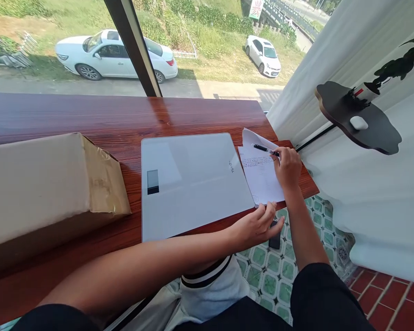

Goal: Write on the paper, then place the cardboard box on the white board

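Nearest, the left hand (258, 225) lies flat with loose, empty fingers on the lower corner of the white sheet of paper (262, 177), at the front edge of the reddish wooden worktop (89, 119). That corner is best kept pinned so the sheet cannot slide. Further off, the right hand (288, 168) is closed around a slim black pen (264, 149), whose tip rests above a few lines of small writing. Beside the sheet lies a closed pale grey laptop (193, 181).

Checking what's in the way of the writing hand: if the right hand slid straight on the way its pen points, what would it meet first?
The right hand aims the pen up-left over the paper. It would probably first meet the paper's lifted top corner, then bare wooden counter; depth is uncertain.
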